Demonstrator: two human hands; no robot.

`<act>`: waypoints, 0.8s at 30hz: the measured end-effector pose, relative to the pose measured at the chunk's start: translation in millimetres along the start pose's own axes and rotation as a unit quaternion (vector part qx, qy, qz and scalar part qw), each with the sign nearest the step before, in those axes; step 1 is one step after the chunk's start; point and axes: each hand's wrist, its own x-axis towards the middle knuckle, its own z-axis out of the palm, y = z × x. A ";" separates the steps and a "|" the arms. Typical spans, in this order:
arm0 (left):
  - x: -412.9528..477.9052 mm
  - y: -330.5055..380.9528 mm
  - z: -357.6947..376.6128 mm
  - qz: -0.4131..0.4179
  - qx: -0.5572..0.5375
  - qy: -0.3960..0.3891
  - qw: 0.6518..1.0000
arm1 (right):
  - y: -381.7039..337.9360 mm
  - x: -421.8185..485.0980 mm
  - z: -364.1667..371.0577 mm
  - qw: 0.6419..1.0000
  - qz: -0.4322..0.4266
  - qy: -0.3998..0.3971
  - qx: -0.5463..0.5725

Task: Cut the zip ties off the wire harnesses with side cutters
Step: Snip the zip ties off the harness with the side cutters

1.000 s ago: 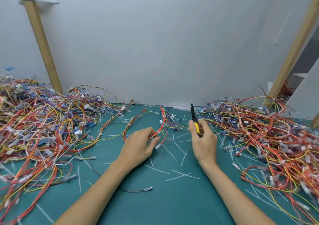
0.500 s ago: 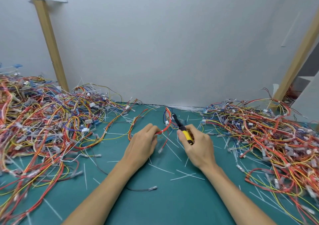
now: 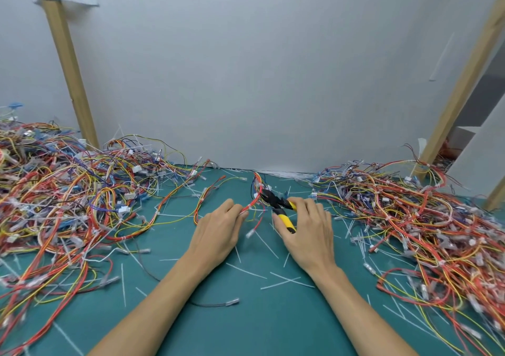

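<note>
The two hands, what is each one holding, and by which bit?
The left hand pinches a red wire harness partway along its wires. The right hand grips the side cutters by their yellow handles.

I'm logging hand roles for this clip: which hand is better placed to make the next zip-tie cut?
The right hand: it grips the side cutters, whose black head points at the red wire harness that the left hand pinches.

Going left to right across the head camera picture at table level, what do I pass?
Left heap of wires → left hand → side cutters → right hand → right heap of wires.
</note>
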 end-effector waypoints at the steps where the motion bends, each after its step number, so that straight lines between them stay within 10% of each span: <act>1: 0.0 0.5 -0.4 -0.008 0.014 0.001 1.000 | 0.3 0.0 -0.4 1.000 -0.003 0.001 0.008; 24: 5.1 -2.1 6.9 -0.048 0.002 -0.019 0.999 | -3.2 -1.6 -5.6 0.994 -0.105 -0.018 0.035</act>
